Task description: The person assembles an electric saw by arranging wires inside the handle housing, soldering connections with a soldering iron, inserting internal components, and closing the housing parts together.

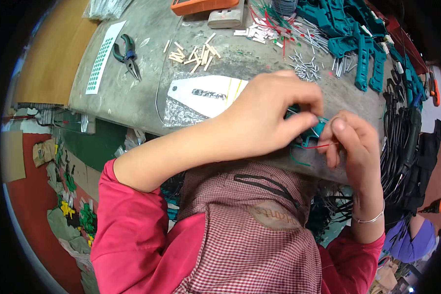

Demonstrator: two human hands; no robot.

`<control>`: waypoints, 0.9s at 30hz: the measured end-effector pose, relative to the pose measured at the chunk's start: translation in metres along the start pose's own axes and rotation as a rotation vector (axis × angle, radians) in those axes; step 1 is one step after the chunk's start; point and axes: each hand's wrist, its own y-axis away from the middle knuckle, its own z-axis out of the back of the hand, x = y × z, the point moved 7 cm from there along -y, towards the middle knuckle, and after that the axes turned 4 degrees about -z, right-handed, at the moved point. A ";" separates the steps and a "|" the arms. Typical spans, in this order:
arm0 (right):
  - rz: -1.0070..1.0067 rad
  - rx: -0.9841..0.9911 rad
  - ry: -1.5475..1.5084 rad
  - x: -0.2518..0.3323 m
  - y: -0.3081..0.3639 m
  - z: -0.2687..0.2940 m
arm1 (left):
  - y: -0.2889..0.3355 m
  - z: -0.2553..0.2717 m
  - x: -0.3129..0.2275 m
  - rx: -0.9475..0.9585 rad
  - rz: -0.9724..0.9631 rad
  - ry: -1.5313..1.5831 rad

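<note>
At the table's near edge, both my hands meet around a small teal plastic housing (308, 133), mostly hidden by my fingers. My left hand (281, 110) is closed over it from above, thumb and fingertips gripping its side. A red wire (319, 146) runs from the housing into the curled fingers of my right hand (355, 142), which is closed with thumb against forefinger. Below the housing a thin green wire (299, 160) hangs loose. Just left of my hands lies a white, tapered guide bar (186, 94) on clear plastic wrap.
Pliers (129, 58) and a sheet of green dots (102, 61) lie at the left. Small wooden strips (201, 55), screws (305, 67), and white connectors (262, 32) are scattered farther back. Teal housings (362, 59) pile up at the right, beside black cables (394, 132).
</note>
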 end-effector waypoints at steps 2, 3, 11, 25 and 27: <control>0.147 -0.136 0.145 0.008 0.006 -0.005 | 0.002 0.003 0.018 -0.010 0.215 0.196; 0.170 -0.159 0.120 0.004 0.006 -0.008 | 0.003 0.003 0.021 -0.009 0.214 0.201; 0.759 -0.011 1.031 0.020 0.019 -0.043 | 0.006 -0.003 0.023 0.022 0.269 0.427; 0.630 -0.277 0.524 0.038 0.004 0.009 | -0.001 -0.010 0.006 0.035 0.227 0.257; 0.373 -0.441 0.297 0.032 0.004 0.034 | -0.002 -0.010 0.003 0.108 0.122 0.092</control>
